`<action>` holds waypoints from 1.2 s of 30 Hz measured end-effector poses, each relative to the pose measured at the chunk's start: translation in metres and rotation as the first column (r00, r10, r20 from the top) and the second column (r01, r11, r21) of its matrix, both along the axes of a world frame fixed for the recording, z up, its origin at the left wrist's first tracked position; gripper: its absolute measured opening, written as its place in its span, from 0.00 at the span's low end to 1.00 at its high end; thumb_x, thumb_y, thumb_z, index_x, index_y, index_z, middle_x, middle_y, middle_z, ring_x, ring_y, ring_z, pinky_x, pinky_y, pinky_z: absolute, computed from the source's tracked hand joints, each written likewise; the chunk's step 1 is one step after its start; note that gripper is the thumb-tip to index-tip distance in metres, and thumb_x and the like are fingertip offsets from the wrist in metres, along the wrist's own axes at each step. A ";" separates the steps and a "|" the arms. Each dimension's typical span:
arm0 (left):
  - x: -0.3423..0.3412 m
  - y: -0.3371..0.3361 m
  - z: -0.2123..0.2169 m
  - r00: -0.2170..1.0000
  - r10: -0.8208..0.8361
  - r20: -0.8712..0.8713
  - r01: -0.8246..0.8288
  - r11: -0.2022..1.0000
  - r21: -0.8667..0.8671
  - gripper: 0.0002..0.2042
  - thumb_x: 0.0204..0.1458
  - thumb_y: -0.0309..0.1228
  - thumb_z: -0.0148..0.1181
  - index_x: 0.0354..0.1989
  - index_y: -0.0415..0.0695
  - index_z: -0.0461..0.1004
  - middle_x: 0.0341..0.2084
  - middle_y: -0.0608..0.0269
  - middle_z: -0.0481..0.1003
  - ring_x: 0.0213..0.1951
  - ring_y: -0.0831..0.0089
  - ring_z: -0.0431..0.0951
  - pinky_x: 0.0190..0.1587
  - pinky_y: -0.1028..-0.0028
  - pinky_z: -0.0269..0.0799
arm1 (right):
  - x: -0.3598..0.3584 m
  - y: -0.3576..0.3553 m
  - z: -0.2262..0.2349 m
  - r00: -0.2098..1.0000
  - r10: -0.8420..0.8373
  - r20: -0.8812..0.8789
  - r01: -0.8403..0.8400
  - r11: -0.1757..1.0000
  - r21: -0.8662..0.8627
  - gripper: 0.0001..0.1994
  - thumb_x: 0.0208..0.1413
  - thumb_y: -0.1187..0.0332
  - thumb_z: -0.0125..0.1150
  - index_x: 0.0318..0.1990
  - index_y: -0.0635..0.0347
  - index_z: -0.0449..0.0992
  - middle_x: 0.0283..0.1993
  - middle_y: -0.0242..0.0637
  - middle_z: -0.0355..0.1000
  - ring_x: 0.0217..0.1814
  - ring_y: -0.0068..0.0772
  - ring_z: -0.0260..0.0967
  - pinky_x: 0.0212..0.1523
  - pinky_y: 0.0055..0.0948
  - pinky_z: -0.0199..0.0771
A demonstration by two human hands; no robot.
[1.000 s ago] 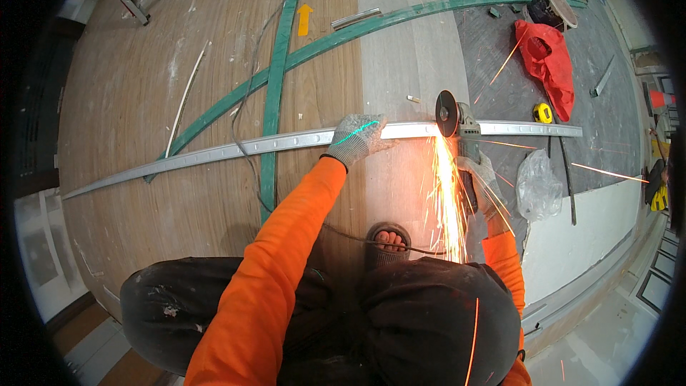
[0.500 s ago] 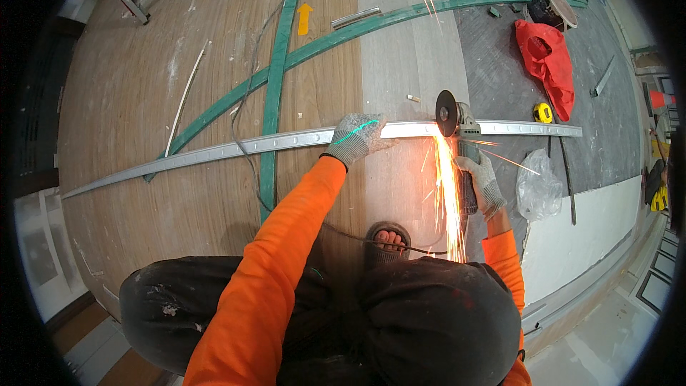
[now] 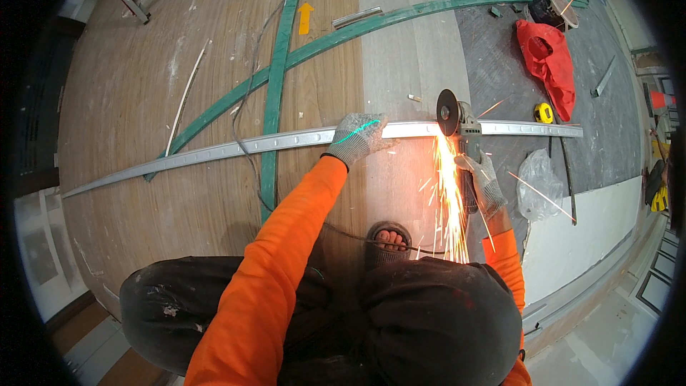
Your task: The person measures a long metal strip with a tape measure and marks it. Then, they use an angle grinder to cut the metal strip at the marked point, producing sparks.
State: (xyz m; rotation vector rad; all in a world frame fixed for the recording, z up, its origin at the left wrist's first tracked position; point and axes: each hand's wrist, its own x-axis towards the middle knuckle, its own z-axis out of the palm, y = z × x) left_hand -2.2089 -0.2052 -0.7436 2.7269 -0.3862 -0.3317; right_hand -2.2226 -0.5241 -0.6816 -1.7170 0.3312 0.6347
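Head view is showing a long silver metal strip [image 3: 411, 130] lying across the floor, one end pointing far left and the other ending at the right, just past a yellow tape measure [image 3: 543, 113]. Brown wood-look floor [image 3: 179, 78] is spreading out wide on the left side. On the right, a clear plastic bag [image 3: 539, 186], a white board [image 3: 582, 221] and a red bag [image 3: 547, 64] are taking up room. A foot in a dark sandal [image 3: 389, 237] is resting near the strip, on the person's side of it.

The left hand [image 3: 359, 136], in a gray glove, is grasping the strip near its middle. The right hand [image 3: 484, 177], gloved too, is wrapping around the grinder [image 3: 468, 129], to the right of the left hand. The grinder's round dark disc [image 3: 447, 112] is standing up at the strip, between the hands. Bright orange sparks [image 3: 447, 186] are shooting down toward the person's knee.

Two green strips [image 3: 272, 104] are crossing each other and running under the silver one. A dark cord [image 3: 251, 86] is curling over them. The floor is changing from brown to pale gray to dark gray going right. A bucket [image 3: 549, 8] is sitting at the upper right.
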 end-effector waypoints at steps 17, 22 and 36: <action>0.004 0.001 0.003 0.992 -0.025 -0.124 0.028 0.999 0.029 0.35 0.56 0.66 0.54 0.49 0.42 0.76 0.40 0.48 0.83 0.45 0.54 0.84 0.50 0.56 0.78 | -0.004 -0.005 -0.005 0.999 0.014 0.047 -0.015 1.000 0.016 0.21 0.55 0.63 0.69 0.53 0.65 0.75 0.43 0.32 0.74 0.41 0.22 0.70 0.46 0.26 0.73; 0.002 0.000 0.003 0.996 -0.019 -0.090 0.022 0.999 0.029 0.35 0.56 0.66 0.55 0.49 0.41 0.76 0.38 0.48 0.83 0.44 0.53 0.84 0.49 0.55 0.78 | -0.006 0.000 0.002 1.000 -0.004 0.015 0.003 0.999 0.036 0.20 0.55 0.64 0.68 0.53 0.66 0.75 0.42 0.33 0.73 0.40 0.24 0.70 0.45 0.27 0.73; 0.004 -0.003 0.006 0.992 -0.029 -0.124 0.036 0.998 0.057 0.34 0.56 0.65 0.56 0.52 0.44 0.76 0.39 0.51 0.83 0.45 0.56 0.84 0.49 0.55 0.78 | -0.005 -0.005 -0.004 0.999 -0.033 -0.027 0.034 0.999 0.007 0.20 0.56 0.65 0.68 0.54 0.64 0.75 0.41 0.31 0.75 0.36 0.21 0.70 0.41 0.27 0.75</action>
